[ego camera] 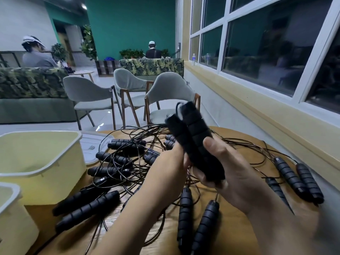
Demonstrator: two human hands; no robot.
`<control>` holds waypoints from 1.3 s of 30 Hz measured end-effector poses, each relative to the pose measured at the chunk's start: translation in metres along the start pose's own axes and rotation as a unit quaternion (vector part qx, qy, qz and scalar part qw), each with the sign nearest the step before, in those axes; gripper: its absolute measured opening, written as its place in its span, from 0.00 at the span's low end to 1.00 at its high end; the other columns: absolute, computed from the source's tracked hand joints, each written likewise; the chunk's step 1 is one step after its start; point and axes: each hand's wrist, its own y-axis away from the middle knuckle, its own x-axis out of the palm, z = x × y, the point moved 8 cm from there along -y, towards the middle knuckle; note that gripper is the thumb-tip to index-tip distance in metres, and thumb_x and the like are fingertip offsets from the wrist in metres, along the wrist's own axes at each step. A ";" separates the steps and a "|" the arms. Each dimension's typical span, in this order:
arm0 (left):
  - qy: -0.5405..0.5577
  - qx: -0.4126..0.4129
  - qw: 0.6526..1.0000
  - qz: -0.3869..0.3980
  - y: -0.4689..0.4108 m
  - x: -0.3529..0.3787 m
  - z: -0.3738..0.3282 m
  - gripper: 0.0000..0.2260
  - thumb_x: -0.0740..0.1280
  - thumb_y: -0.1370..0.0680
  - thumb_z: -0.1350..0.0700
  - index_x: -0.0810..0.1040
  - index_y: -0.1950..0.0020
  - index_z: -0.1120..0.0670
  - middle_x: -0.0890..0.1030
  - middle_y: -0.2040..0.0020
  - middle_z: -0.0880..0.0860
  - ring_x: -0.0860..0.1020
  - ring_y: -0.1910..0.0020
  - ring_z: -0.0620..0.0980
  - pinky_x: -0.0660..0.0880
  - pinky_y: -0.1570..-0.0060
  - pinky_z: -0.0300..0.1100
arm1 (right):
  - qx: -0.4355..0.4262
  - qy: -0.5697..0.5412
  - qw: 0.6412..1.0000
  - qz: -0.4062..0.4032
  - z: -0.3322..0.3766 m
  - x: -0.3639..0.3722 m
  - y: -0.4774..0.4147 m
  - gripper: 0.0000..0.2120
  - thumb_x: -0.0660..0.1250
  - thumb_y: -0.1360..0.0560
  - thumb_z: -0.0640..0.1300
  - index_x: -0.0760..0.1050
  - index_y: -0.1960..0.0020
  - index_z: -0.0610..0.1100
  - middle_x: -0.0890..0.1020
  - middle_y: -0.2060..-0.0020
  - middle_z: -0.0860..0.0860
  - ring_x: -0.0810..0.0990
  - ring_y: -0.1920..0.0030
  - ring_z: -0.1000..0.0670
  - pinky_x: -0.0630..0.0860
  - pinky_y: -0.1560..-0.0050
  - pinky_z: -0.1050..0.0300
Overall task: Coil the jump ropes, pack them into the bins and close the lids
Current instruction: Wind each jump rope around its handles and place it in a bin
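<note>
Two black foam jump rope handles (195, 138) stand side by side, lifted above the table, their tops blurred. My right hand (226, 170) grips their lower ends with thumb in front and fingers curled behind. My left hand (171, 161) holds the left handle from the side. Their thin dark cord hangs down into a tangle of several ropes (139, 157) on the round wooden table (233, 223). A large pale yellow bin (44, 162) stands open at the left, with a white lid (93, 144) lying flat behind it. A second bin's corner (11, 214) shows at the lower left.
Loose handle pairs lie at the right table edge (299, 181), in front (195, 219) and by the bin (86, 207). Grey chairs (165, 94) stand beyond the table. A window wall (257, 100) runs along the right. Two persons sit far back.
</note>
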 end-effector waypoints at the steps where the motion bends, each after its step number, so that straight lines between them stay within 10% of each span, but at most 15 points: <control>1: -0.046 0.001 0.999 0.017 0.001 0.002 0.003 0.11 0.56 0.17 0.51 0.77 0.49 0.51 0.83 0.56 0.53 0.81 0.55 0.59 0.79 0.57 0.56 | 0.017 0.018 1.000 0.016 -0.002 0.002 0.000 0.26 0.67 0.18 0.57 0.73 0.29 0.40 0.81 0.49 0.37 0.73 0.64 0.47 0.65 0.69 0.57; 9: -0.075 0.014 0.994 0.084 0.008 0.008 -0.004 0.06 0.61 0.20 0.58 0.77 0.51 0.50 0.82 0.54 0.51 0.80 0.53 0.55 0.78 0.55 0.50 | 0.092 -0.023 0.993 0.065 -0.011 0.007 0.005 0.32 0.71 0.22 0.61 0.76 0.33 0.34 0.81 0.55 0.38 0.72 0.68 0.50 0.62 0.71 0.58; 23: 0.144 0.095 0.984 -0.035 0.015 -0.037 -0.014 0.10 0.72 0.17 0.49 0.82 0.57 0.51 0.80 0.65 0.49 0.78 0.67 0.48 0.74 0.66 0.48 | -0.008 0.124 0.984 -0.131 0.029 -0.028 0.012 0.21 0.69 0.21 0.57 0.78 0.35 0.45 0.85 0.55 0.41 0.74 0.65 0.46 0.66 0.68 0.54; 30: 0.217 0.070 0.973 -0.049 0.015 -0.060 -0.010 0.07 0.75 0.21 0.51 0.86 0.56 0.52 0.82 0.66 0.53 0.77 0.68 0.49 0.71 0.67 0.42 | 0.016 0.379 0.896 -0.232 0.033 -0.054 0.017 0.22 0.69 0.27 0.74 0.77 0.41 0.62 0.87 0.57 0.51 0.82 0.63 0.50 0.80 0.56 0.43; 39: 0.199 0.085 0.974 -0.067 0.014 -0.073 -0.008 0.07 0.78 0.25 0.49 0.86 0.56 0.51 0.84 0.63 0.50 0.80 0.67 0.52 0.77 0.69 0.46 | 0.219 0.554 0.802 0.040 0.018 -0.021 0.011 0.18 0.68 0.24 0.71 0.75 0.41 0.62 0.85 0.58 0.61 0.79 0.62 0.62 0.73 0.58 0.60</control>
